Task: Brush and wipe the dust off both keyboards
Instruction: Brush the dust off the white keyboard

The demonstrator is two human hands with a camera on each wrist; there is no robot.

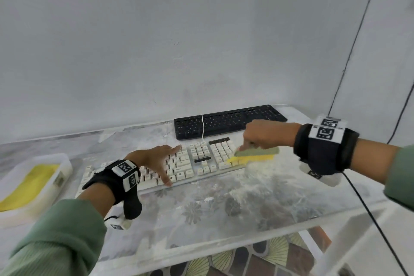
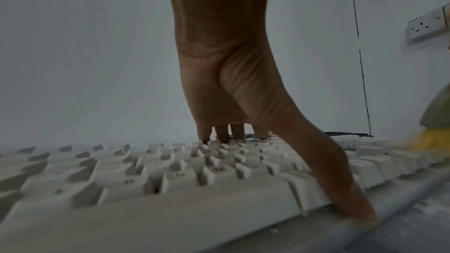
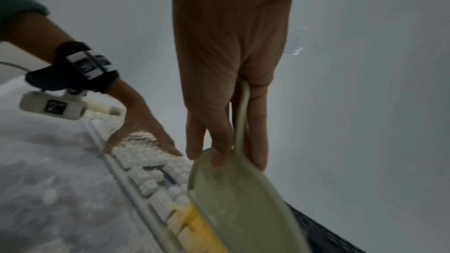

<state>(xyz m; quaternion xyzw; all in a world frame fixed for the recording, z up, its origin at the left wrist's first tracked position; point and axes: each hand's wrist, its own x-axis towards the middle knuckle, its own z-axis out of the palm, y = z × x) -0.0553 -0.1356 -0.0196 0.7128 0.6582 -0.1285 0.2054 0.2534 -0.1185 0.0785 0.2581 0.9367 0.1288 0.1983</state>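
A dusty white keyboard lies slantwise on the table, with a black keyboard behind it against the wall. My left hand rests spread on the white keys, fingers straight, thumb at the front edge. My right hand grips the handle of a green brush with yellow bristles, which press on the number pad at the keyboard's right end. In the right wrist view the fingers curl round the brush handle above the brush body.
A white tray holding a yellow cloth stands at the left of the table. White dust covers the flower-patterned table top. A white cable crosses the black keyboard. A wall socket is at right.
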